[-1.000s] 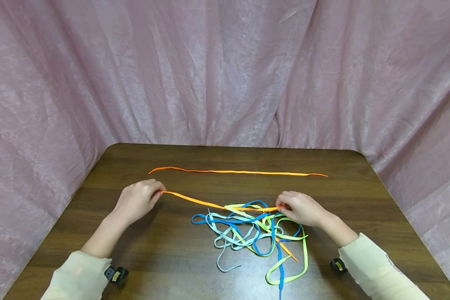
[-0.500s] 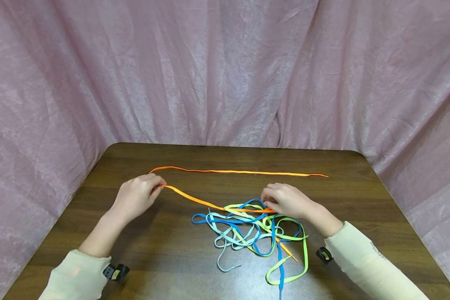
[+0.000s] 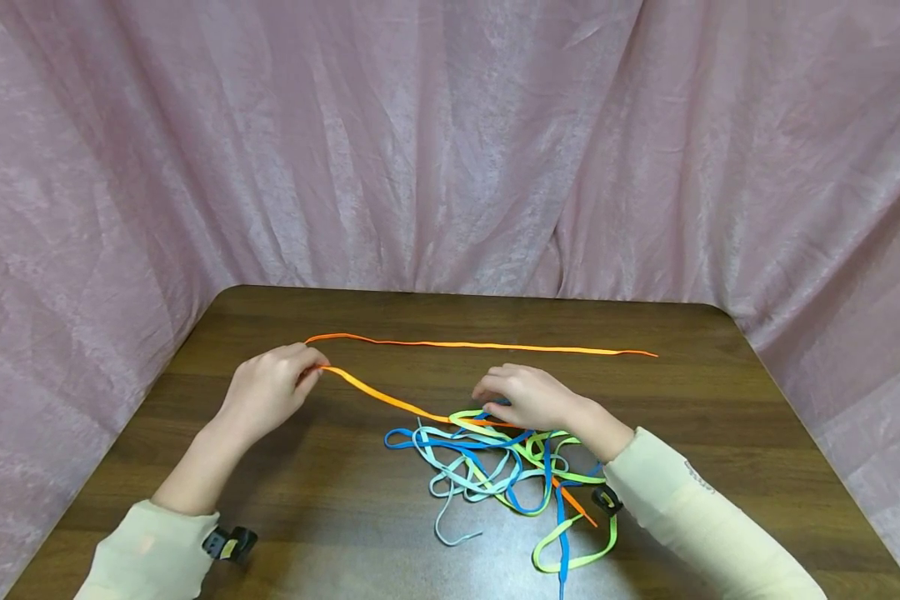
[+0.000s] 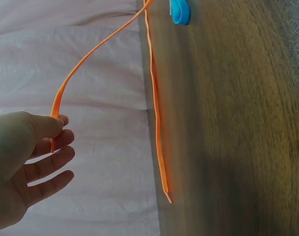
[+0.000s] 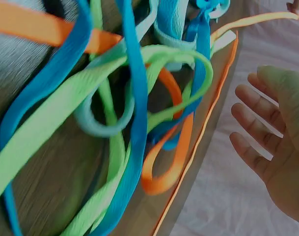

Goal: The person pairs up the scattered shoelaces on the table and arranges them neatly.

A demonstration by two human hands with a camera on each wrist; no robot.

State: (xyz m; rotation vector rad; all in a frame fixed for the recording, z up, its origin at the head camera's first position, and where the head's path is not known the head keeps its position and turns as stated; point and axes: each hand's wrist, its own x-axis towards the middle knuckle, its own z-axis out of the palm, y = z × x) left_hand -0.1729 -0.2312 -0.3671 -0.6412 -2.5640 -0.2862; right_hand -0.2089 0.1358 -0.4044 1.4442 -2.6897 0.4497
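Observation:
My left hand (image 3: 273, 387) pinches one end of an orange shoelace (image 3: 378, 394) between thumb and index finger, the other fingers spread in the left wrist view. That lace sags from the hand to the right into a tangle of shoelaces: green (image 3: 576, 567), blue (image 3: 399, 439) and light blue (image 3: 457, 479). Its far orange tip (image 3: 579, 507) pokes out at the tangle's lower right. Above the tangle's back edge is my right hand (image 3: 528, 396), fingers loosely bent and holding nothing, as the right wrist view shows. An orange loop (image 5: 164, 179) of the lace hangs near it there.
A second orange shoelace (image 3: 480, 344) lies stretched straight along the back of the brown wooden table (image 3: 330, 517). Pink curtains (image 3: 420, 150) hang behind and beside the table. The blue lace's end runs to the front of the view.
My right hand has let go of the orange lace and moved left over the tangle. My left hand has risen slightly toward the back, still pinching its end.

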